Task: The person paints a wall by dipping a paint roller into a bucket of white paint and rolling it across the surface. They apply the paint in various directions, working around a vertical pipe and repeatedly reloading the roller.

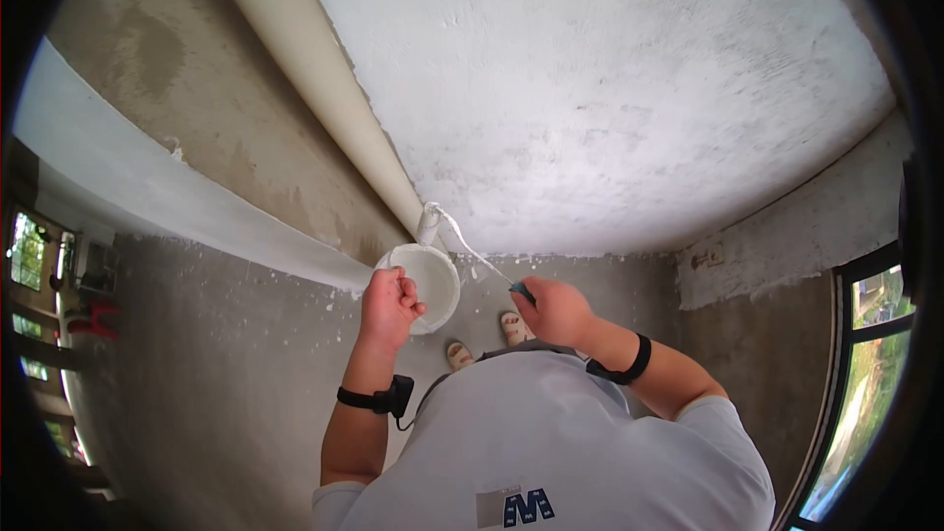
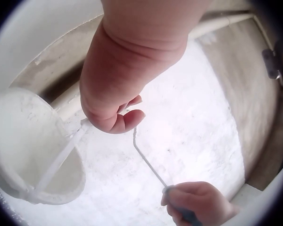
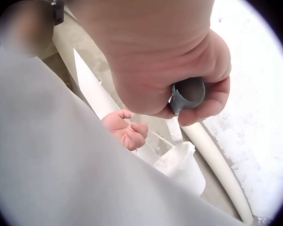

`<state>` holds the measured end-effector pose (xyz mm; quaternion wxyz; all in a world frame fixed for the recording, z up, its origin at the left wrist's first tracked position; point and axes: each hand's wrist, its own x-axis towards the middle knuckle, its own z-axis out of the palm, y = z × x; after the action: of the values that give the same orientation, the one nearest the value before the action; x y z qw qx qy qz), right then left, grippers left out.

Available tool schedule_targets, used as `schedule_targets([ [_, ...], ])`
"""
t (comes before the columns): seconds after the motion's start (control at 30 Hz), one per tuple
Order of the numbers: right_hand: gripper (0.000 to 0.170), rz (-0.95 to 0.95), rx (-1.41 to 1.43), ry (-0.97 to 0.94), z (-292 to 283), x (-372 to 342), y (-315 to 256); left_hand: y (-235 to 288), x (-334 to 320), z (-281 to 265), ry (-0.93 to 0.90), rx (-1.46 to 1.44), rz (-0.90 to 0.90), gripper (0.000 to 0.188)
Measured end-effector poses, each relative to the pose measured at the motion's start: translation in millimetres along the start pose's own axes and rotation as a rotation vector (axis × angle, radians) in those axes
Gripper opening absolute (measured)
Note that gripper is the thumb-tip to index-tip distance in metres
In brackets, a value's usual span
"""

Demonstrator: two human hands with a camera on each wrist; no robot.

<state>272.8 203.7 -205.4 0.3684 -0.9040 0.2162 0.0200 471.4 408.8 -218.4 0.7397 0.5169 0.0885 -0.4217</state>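
My left hand (image 1: 391, 307) is above the left side of a white bucket (image 1: 447, 313), fingers curled round its handle (image 2: 60, 159). That handle runs from the bucket's rim up to the fingers in the left wrist view. Whitish liquid or coating shows inside the bucket. My right hand (image 1: 560, 313) grips the grey-teal grip (image 3: 187, 94) of a paint roller, its butt end showing in the right wrist view. From the grip a bent, white-coated rod (image 1: 482, 258) leads to the small white roller head (image 1: 428, 223), which is at the bucket's far rim, between bucket and wall.
A white-coated wall (image 1: 629, 88) with grey patches rises ahead. Beside it a pale pipe (image 1: 305, 49) runs along the corner. White spatters dot the grey floor (image 1: 236, 334) around my sandalled feet (image 1: 460, 354). A window (image 1: 875, 334) is at the right; a red stool (image 1: 93, 322) stands far left.
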Motion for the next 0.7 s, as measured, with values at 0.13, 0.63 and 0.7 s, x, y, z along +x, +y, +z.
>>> schedule_targets([
  [0.13,0.027,-0.010,0.032,0.101,-11.2,3.6,1.0,-0.8,1.0,-5.4,0.004,-0.001,-0.011,0.018],
  [0.63,0.032,-0.045,0.373,0.262,-222.5,12.5,-106.0,-7.8,-8.8,-66.3,0.208,0.108,-0.090,0.015],
  [0.7,0.034,-0.112,0.359,0.318,-250.4,14.9,-128.8,-13.6,-10.0,-83.2,0.220,0.120,-0.095,0.014],
])
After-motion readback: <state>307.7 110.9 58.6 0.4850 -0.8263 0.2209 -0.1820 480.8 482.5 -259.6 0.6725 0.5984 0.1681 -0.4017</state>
